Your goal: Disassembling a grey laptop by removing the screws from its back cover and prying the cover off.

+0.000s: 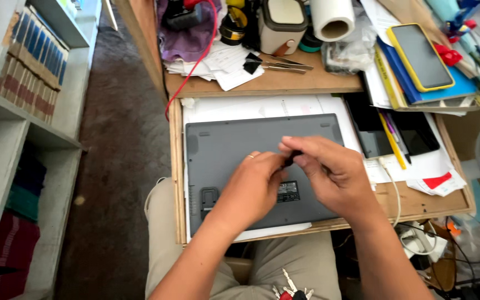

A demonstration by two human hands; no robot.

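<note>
The person's arms are bare to the elbow, with no sleeves, watch or bracelets in view. The left hand (251, 186) wears a thin, pale metal ring (250, 156) on one finger. The right hand (329, 169) is unadorned. Below the hands, the legs are covered by light khaki trousers (290, 264).

**Materials & finishes**

Laptop underside (234, 150): matt grey plastic, smooth, w/ a glossy black label (288, 191). Pull-out tray (418, 203) & desk top (284, 83): bare wood, matt, grain showing. Sheets under the laptop (251, 105): plain white paper. Phone (420, 56): glossy dark glass, yellow case. Tweezers (284, 65): shiny metal. Paper roll (333, 19): soft, matt. Trousers (301, 261): beige cloth. Keys (291, 290): metal. Floor (118, 139): rough brown carpet.
</note>
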